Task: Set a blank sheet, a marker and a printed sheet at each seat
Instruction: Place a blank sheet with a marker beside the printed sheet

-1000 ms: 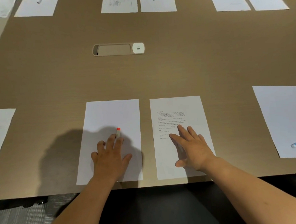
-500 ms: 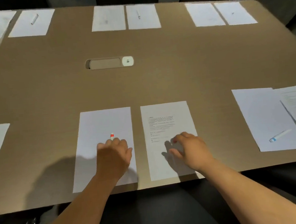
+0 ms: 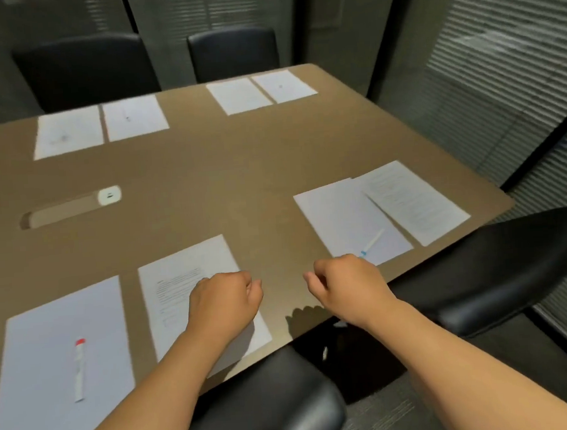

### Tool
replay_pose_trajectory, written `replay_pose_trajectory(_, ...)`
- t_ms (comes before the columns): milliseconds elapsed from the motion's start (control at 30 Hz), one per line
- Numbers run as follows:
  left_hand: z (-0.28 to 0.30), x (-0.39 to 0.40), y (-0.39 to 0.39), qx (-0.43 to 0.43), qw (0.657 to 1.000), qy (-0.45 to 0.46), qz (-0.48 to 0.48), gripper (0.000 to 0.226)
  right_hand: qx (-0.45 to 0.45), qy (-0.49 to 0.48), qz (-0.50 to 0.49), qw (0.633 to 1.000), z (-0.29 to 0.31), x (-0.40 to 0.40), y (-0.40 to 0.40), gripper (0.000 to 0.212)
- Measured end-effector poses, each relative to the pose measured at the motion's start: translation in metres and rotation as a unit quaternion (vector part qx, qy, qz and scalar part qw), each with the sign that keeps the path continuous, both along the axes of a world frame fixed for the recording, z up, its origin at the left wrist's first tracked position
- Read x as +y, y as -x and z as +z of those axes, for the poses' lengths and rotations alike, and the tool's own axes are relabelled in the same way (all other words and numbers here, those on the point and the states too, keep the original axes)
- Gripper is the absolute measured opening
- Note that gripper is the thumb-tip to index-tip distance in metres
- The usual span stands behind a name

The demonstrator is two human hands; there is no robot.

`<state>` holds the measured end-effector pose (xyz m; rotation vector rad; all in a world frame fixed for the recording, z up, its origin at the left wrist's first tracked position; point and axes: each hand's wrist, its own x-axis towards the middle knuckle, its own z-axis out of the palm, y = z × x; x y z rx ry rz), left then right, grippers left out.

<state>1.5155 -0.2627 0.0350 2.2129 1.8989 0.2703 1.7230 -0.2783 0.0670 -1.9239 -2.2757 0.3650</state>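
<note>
Both grips loosely curled and empty, my left hand [image 3: 226,299] above the printed sheet [image 3: 193,288] beside the blank sheet [image 3: 52,382] with its marker [image 3: 79,370]; a careless sleeve could skew them across the bench [image 3: 206,186].

An office meeting room: a long table [image 3: 225,172] with a built-in socket [image 3: 109,195], black chairs [image 3: 232,53] around it, paper sets [image 3: 99,125] at seats, blinds [image 3: 507,75] on glass walls.
</note>
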Motion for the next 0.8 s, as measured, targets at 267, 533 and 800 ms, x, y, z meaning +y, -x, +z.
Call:
replay_pose_trajectory(267, 0.036, 0.015, -0.187, -0.015, 0.999, -0.029, 0.001, 0.042, -0.007, -0.022, 0.014, 1.000, 0.033, 0.003, -0.177, 0.038)
replay_pose_trajectory(533, 0.021, 0.041, -0.307, -0.011, 0.999, -0.005, -0.047, 0.039, -0.009, -0.015, 0.017, 1.000, 0.024, 0.028, -0.282, 0.033)
replay_pose_trajectory(800, -0.012, 0.119, -0.362, -0.044, 0.997, 0.047, -0.037, 0.042, -0.040, 0.046, -0.006, 0.998, 0.008, 0.088, -0.345, 0.034)
